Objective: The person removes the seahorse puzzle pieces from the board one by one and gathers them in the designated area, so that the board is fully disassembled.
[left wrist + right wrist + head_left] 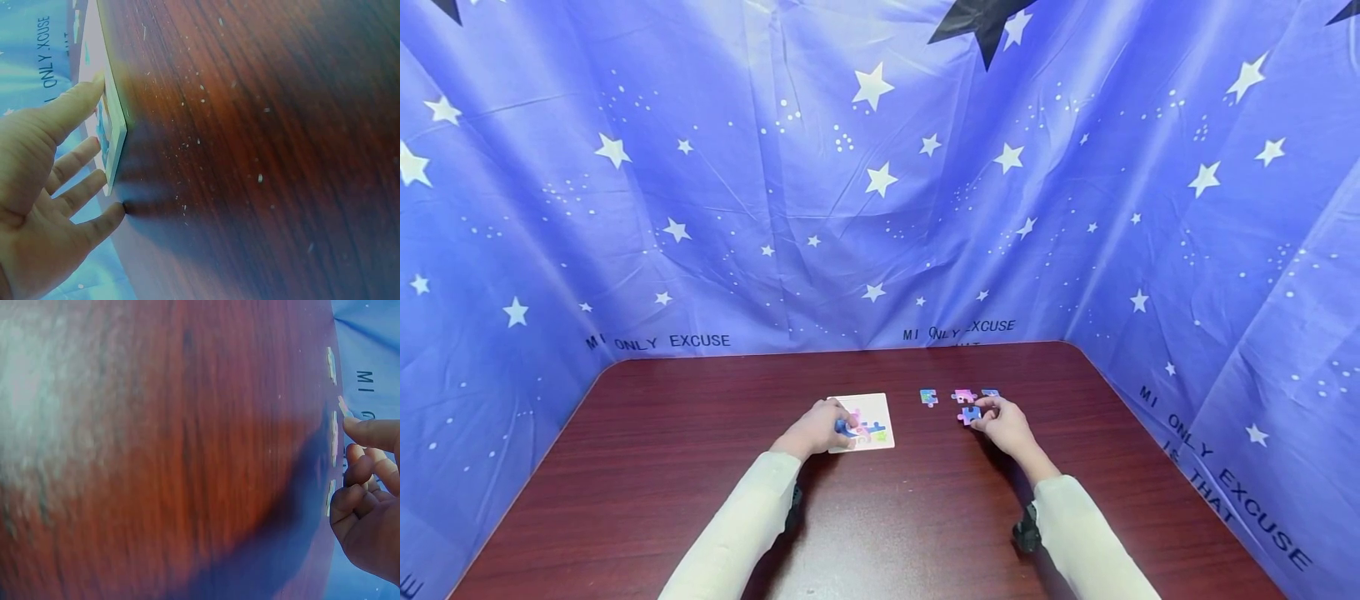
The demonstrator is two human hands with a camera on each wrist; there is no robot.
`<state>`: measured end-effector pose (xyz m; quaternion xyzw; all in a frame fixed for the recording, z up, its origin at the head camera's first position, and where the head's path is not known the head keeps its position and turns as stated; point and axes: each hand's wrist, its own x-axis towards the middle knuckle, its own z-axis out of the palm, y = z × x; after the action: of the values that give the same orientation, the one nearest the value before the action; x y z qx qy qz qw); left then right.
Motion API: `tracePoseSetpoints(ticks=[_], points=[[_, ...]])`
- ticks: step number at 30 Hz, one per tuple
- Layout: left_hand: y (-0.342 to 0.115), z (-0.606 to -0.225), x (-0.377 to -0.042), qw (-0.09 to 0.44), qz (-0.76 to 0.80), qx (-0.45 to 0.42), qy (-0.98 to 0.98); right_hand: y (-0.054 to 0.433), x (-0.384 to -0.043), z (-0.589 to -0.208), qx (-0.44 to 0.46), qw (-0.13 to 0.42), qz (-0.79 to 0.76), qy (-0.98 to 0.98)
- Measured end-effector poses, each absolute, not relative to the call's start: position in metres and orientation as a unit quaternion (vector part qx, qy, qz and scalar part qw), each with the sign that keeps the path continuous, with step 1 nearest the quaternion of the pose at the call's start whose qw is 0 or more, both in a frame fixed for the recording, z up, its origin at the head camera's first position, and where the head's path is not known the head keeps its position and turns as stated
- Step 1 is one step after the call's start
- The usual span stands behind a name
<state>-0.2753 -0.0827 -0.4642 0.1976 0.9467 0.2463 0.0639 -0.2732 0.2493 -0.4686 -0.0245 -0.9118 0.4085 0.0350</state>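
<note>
A square puzzle board (880,404) with a pale border and a pink, blue and green picture lies flat on the table. My left hand (822,427) reaches over the board's left side, its fingers spread and its fingertips at the surface; part of the picture is hidden under it. In the left wrist view, the thumb (78,103) lies along the board's near edge. My right hand (1006,427) pinches a pink-and-blue jigsaw piece (966,416) between thumb and fingers. In the right wrist view, the pinched piece (342,406) appears tilted, just beyond the thumb tip.
Behind the right hand lie a blue-green jigsaw piece (928,397), a pink one (962,396) and a blue one (990,392) in a loose row. The dark red-brown wooden table (895,517) is bordered by a blue star-patterned curtain (820,208) at back and sides.
</note>
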Motion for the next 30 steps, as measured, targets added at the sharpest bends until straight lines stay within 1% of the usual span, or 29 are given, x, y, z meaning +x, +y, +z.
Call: tracePoseSetpoints(ticks=[9, 30], points=[[-0.083, -0.463, -0.274, 0.061, 0.246, 0.197, 0.947, 0.259, -0.270, -0.470, -0.034, 0.044, 0.397, -0.916], [-0.083, -0.464, -0.276, 0.067, 0.243, 0.191, 0.949, 0.277, -0.267, -0.470, -0.051, 0.038, 0.395, -0.916]])
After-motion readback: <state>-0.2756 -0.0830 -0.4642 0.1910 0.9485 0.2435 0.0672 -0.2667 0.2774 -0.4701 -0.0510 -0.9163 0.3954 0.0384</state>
